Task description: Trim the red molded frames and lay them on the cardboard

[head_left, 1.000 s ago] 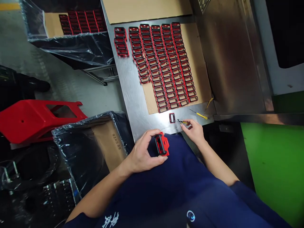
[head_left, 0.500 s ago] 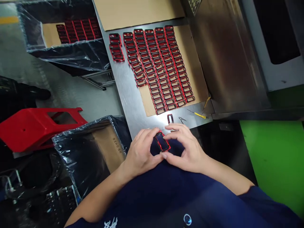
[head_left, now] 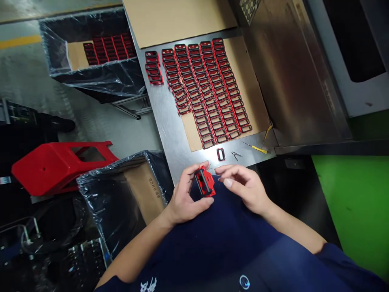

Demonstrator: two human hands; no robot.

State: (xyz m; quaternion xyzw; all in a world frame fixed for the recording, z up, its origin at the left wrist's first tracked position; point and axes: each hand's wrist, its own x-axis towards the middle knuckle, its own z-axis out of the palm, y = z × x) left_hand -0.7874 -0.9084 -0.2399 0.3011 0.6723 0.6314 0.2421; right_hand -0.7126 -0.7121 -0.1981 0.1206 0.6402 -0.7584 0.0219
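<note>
A red and black rectangular plastic frame (head_left: 205, 182) is gripped at its ends between the fingers and thumb of my left hand (head_left: 186, 198). It is tilted so a red side face shows. My right hand (head_left: 243, 187) is just to the right, apart from the frame. Its fingers are curled with the thumb against them, and anything between the tips is too small to make out. Ahead of my hands on the metal table (head_left: 170, 142) lie a single similar frame (head_left: 221, 154) and small dark nippers (head_left: 236, 155).
Rows of red and black frames (head_left: 209, 93) cover a cardboard sheet (head_left: 190, 136). Yellow-handled tools (head_left: 259, 149) lie by the table's right corner. Plastic-lined bins stand at left, one (head_left: 91, 75) holding frames, another (head_left: 118, 227) with cardboard inside. A red plastic stand (head_left: 45, 166) is farther left.
My right hand has let go of the frame and drawn slightly right. The frame has turned in my left hand, now showing its red side. The whole view has shifted a little.
</note>
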